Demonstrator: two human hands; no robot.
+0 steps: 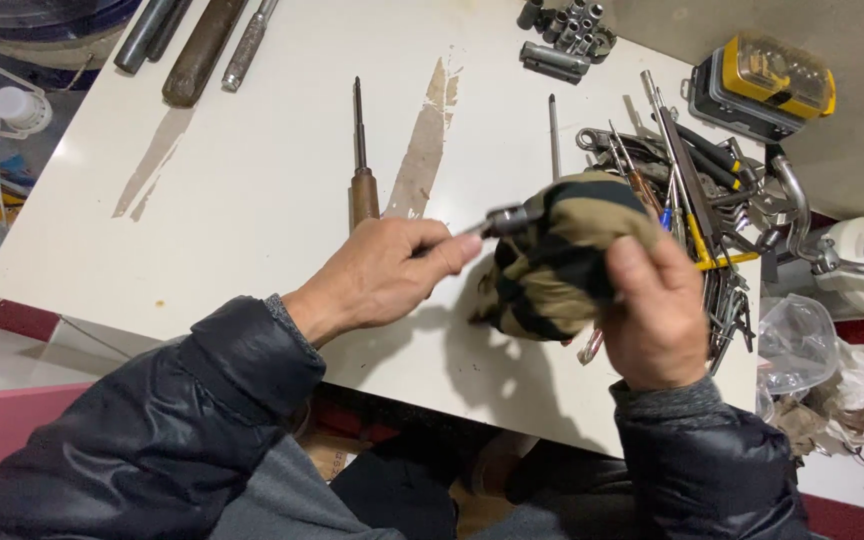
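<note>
A person in a dark padded jacket works at a white table (252,200), wiping a metal tool with a cloth. The left hand (387,275) is closed in a pinch, thumb and fingers clamped on the shaft of a slim metal tool (504,221), apparently to keep it level and steady; only its socket-like head shows, so its exact kind cannot be told. The right hand (657,315) is curled shut around a bunched tan-and-black striped cloth (557,255), pressing it against the tool's tip, a grip that lets the fabric wrap the metal. Tool and cloth are held above the table's near edge, just right of centre. At 12 o'clock from the left hand, 1 wooden-handled screwdriver (361,165) lies flat, blade pointing away. At 1 o'clock from the cloth, a thin steel rod (553,135) lies alone. A tangled pile of wrenches and screwdrivers (697,190) crowds the table's right side, at 2 o'clock from the right hand and within easy reach. A cluster of sockets (564,35) sits at the far edge, and a yellow-and-black case (764,88) rests off the far right corner. Long metal bars and a brown handle (192,45) lie at the far left, at 11 o'clock. A clear plastic bag (795,345) sits past the table's right edge.
</note>
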